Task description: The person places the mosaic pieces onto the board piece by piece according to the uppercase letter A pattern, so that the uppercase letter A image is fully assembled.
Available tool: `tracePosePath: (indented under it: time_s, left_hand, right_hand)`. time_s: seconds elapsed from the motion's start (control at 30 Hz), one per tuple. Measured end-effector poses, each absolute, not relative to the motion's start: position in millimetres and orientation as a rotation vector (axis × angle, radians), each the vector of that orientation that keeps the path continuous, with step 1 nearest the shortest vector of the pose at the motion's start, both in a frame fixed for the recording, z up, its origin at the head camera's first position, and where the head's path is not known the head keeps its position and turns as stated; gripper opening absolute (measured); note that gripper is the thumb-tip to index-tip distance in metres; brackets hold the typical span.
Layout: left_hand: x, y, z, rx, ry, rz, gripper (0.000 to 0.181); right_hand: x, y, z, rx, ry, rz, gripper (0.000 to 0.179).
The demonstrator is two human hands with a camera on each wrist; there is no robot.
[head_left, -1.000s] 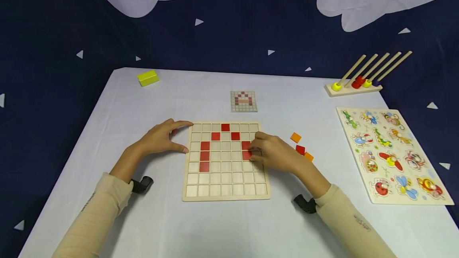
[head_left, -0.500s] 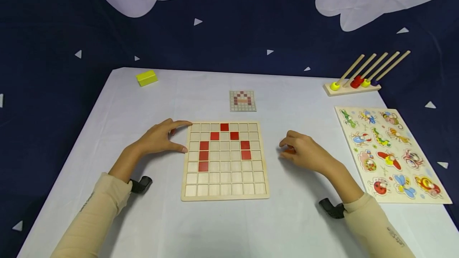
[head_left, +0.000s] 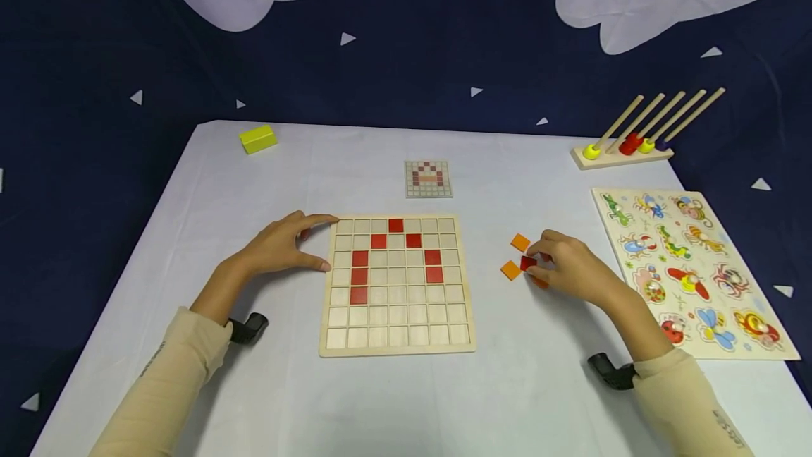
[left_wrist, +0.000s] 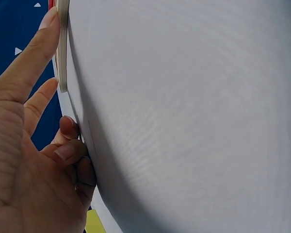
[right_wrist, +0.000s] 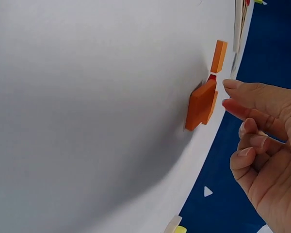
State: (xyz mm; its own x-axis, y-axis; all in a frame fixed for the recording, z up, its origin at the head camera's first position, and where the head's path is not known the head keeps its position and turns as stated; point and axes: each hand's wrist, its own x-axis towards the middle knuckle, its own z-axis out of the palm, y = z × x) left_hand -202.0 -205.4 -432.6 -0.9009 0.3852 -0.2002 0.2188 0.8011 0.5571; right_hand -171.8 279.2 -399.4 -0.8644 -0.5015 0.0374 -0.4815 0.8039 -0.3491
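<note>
My left hand (head_left: 279, 244) rests at the left edge of the wooden grid board (head_left: 398, 345). Its index finger reaches the top corner and its thumb touches the side, while the other fingers are bent in the left wrist view. Several red square tiles sit in the board's cells, stepping down both sides from one top tile (head_left: 396, 225). My right hand (head_left: 571, 266) is over the loose tiles, with thumb and index finger at a red tile (head_left: 526, 263). In the right wrist view those two fingertips are parted beside the orange tile (right_wrist: 201, 106). The hand partly covers another orange tile (head_left: 540, 283).
Two more orange tiles (head_left: 520, 242) lie left of the right hand. A small pattern card (head_left: 428, 179) lies beyond the board. A yellow block (head_left: 258, 139) is far left. Right are a peg stand (head_left: 622, 157) with coloured beads and an insect puzzle board (head_left: 698, 273).
My right hand has left the red tiles on the board's right side and moved right to the loose tiles, uncovering some of them. My left hand stays at the board's edge.
</note>
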Motion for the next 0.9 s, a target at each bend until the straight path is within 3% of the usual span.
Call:
tracePosePath:
  time_s: [0.5,0.9]
  left_hand:
    - [-202.4,-206.6,-433.7,0.469,2.678,0.793,0.089]
    - [-202.4,-206.0,-432.4,0.468,2.678,0.795,0.09]
  right_hand:
    - [-180.5,277.7,-398.3,-0.681,2.811,-0.499,0.019]
    - [-183.3,275.5,-401.1,-0.744,2.813,-0.468,0.02]
